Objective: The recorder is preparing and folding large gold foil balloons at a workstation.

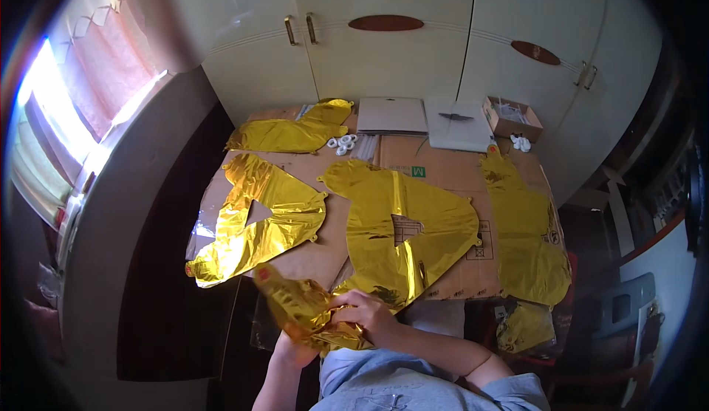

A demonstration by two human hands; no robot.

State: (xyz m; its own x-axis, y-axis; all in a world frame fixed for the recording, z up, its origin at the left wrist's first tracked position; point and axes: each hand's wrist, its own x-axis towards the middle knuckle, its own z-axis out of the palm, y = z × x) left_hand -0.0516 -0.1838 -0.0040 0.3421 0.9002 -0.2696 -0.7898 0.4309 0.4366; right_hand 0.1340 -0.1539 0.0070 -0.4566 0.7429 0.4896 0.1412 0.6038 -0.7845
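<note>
The right hand point(369, 319) pinches a crumpled gold bundle point(292, 304), its fingers bent over the foil and pressed into the folds. The left hand point(297, 352) lies beneath the same bundle, just to the left of the right hand and lower; the foil covers its fingers, so I cannot tell how tightly they close. The bundle hangs between both hands, in front of the near edge of the surface point(450, 169), and its loose end, with a small red spot, sticks up and leftward from the hands.

Straight beyond the right hand, a wide gold foil point(373, 204) lies flat on the cardboard-covered surface, with an opening in its middle and small tabs along its edge. Beyond the left hand and to its left lies a triangular foil point(233, 245), also with an opening. Well to the right of the right hand is a long foil point(524, 226), and below that, nearer the person, a packet point(526, 327) with gold in it.

Farthest from the hands, along the back of the surface, are a folded foil point(284, 135), white rings point(344, 145), a stack point(391, 115) of pale flat pieces, a white sheet point(454, 132), an open box point(506, 124) and a small white cluster point(521, 144).
</note>
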